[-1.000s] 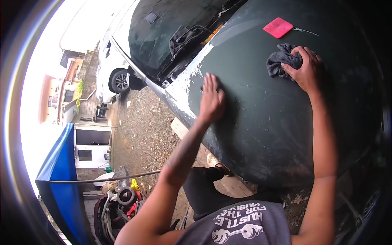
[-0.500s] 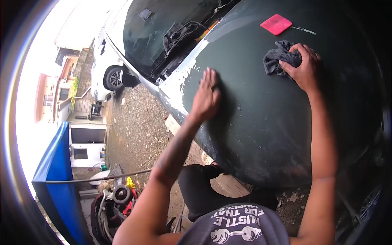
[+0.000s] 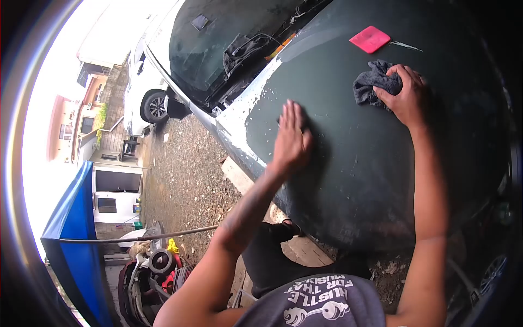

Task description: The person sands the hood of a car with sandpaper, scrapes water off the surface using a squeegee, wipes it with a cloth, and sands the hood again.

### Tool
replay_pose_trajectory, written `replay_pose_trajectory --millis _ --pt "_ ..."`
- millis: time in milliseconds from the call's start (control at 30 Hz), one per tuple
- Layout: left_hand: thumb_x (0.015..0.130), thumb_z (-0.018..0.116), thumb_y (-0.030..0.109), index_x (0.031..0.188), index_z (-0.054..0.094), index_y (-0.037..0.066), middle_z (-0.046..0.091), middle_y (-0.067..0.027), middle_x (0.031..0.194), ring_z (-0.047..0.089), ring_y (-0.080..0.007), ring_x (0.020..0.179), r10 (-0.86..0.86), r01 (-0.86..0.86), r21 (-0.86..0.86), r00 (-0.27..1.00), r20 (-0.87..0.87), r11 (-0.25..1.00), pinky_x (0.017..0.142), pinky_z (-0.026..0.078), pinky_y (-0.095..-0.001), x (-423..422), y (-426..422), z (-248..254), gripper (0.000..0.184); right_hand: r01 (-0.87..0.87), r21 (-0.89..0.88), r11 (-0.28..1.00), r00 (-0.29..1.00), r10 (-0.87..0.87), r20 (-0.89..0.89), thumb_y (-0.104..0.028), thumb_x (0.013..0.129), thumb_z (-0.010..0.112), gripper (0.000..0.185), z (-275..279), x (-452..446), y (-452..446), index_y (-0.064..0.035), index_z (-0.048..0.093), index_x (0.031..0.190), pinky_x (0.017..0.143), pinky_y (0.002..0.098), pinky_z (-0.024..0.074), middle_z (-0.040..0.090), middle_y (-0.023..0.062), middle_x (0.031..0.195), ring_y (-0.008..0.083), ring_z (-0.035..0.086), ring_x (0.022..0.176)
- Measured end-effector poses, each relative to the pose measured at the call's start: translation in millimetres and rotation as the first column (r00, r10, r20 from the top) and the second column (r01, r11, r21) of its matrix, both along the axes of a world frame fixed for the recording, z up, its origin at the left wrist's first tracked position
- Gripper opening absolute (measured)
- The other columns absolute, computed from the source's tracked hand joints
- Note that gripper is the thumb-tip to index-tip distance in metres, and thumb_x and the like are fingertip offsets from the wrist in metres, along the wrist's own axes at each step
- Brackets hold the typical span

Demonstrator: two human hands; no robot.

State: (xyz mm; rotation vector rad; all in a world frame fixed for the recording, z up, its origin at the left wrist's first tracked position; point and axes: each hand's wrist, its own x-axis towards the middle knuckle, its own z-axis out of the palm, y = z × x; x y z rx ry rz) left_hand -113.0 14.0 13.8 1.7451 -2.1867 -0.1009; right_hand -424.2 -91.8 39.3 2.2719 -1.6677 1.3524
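Observation:
My left hand (image 3: 292, 141) lies flat on the dark green car hood (image 3: 348, 180), fingers stretched out and close together. A small dark edge shows beside its fingers; I cannot tell whether something is under the palm. My right hand (image 3: 407, 95) grips a crumpled dark grey cloth (image 3: 373, 82) between thumb and fingers, against the hood. Beyond the cloth, a pink squeegee-like plate (image 3: 370, 39) rests on the paint, with a pale streak beside it. White patches with ragged edges (image 3: 245, 117) run along the hood's edge, left of my left hand.
The windshield (image 3: 218, 43) rises at the upper left, with a dark cloth (image 3: 239, 52) at its base. Gravel (image 3: 180, 158) borders the car. A white car (image 3: 144, 103), a blue tarp (image 3: 73, 218) and piled car parts (image 3: 158, 272) stand to the left.
My left hand has slid to the right and slightly towards me across the hood, away from the white patches. My right hand stays on the cloth. The view has shifted slightly.

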Motion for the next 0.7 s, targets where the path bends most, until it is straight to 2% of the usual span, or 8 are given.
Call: replay_pose_trajectory --millis 267,300,467,500,533,600,633,700 --pt "0.093 0.042 0.015 0.132 0.039 -0.019 0.027 -0.0411 0.148 0.027 -0.0524 0.141 0.078 0.019 -0.163 0.818 0.569 0.986 0.118 0.024 -0.0528 60.4 -51.2 -2.7 0.051 0.01 -0.022 1.0 1.0 -0.01 0.004 -0.034 0.069 0.083 0.04 4.2 0.6 2.2 -0.0131 0.06 0.094 0.087 0.0404 0.0489 0.066 0.0048 0.092 0.0276 0.064 0.093" --pt "0.094 0.04 0.018 0.144 0.027 -0.014 0.019 -0.037 0.154 0.018 -0.0469 0.146 0.149 -0.149 -0.006 0.985 0.083 0.989 0.12 0.017 -0.0516 30.3 -29.0 -4.6 0.061 0.019 -0.001 1.0 1.0 -0.019 -0.001 -0.034 0.069 0.083 0.04 5.1 1.4 2.8 -0.013 0.06 0.094 0.087 0.0405 0.0488 0.065 0.0048 0.092 0.0276 0.064 0.092" --pt "0.095 0.037 0.019 0.149 0.02 -0.011 0.018 -0.0327 0.156 0.014 -0.0429 0.148 0.063 -0.064 0.053 0.998 0.014 0.997 0.122 0.015 -0.048 22.4 -29.5 18.0 0.064 -0.018 -0.068 0.998 1.0 0.018 0.009 -0.035 0.068 0.083 0.04 -6.9 2.0 -4.2 -0.0137 0.06 0.094 0.085 0.0404 0.0493 0.065 0.0041 0.091 0.0279 0.064 0.091" --pt "0.095 0.037 0.017 0.147 0.023 -0.014 0.021 -0.035 0.154 0.015 -0.0447 0.147 -0.051 0.115 -0.117 0.892 0.449 0.986 0.122 0.016 -0.0479 74.0 -71.6 -10.3 0.061 -0.007 -0.057 0.998 1.0 0.008 0.011 -0.035 0.069 0.083 0.04 -6.8 2.0 -4.3 -0.0139 0.06 0.093 0.084 0.0404 0.0497 0.065 0.0042 0.09 0.0282 0.064 0.091" --pt "0.096 0.035 0.014 0.145 0.025 -0.016 0.023 -0.038 0.151 0.015 -0.0475 0.146 0.09 -0.091 -0.001 0.996 -0.015 0.996 0.121 0.015 -0.0505 50.8 -76.9 13.3 0.058 0.009 -0.042 0.999 1.0 -0.008 0.017 -0.036 0.069 0.083 0.04 -7.1 1.1 -2.0 -0.014 0.059 0.093 0.083 0.0405 0.05 0.065 0.0042 0.09 0.0284 0.064 0.09" --pt "0.095 0.035 0.017 0.145 0.023 -0.017 0.019 -0.0389 0.152 0.013 -0.049 0.146 0.042 0.047 -0.125 0.782 0.622 0.991 0.121 0.013 -0.052 35.0 -42.1 -8.9 0.062 0.019 -0.04 0.999 1.0 -0.019 0.008 -0.035 0.069 0.083 0.04 -4.1 0.7 -2.1 -0.014 0.059 0.093 0.083 0.0405 0.0502 0.065 0.0044 0.089 0.0285 0.064 0.09" --pt "0.093 0.037 0.019 0.148 0.022 -0.013 0.015 -0.0374 0.154 0.011 -0.0485 0.147 0.096 -0.096 0.041 0.995 -0.009 0.995 0.121 0.012 -0.0522 -8.3 -9.1 7.7 0.065 0.025 -0.026 0.999 1.0 -0.025 -0.001 -0.035 0.069 0.083 0.04 -4.5 0.4 -1.6 -0.014 0.06 0.093 0.082 0.0406 0.0503 0.065 0.0045 0.089 0.0287 0.064 0.09" --pt "0.094 0.037 0.022 0.149 0.02 -0.011 0.013 -0.035 0.156 0.011 -0.0458 0.148 -0.082 0.08 0.151 0.997 0.008 0.985 0.121 0.012 -0.0507 -30.0 28.6 17.9 0.067 0.026 -0.026 0.999 1.0 -0.026 -0.006 -0.035 0.069 0.083 0.04 -2.7 -1.2 -2.1 -0.014 0.06 0.094 0.082 0.0404 0.0503 0.065 0.0046 0.09 0.0288 0.064 0.09"
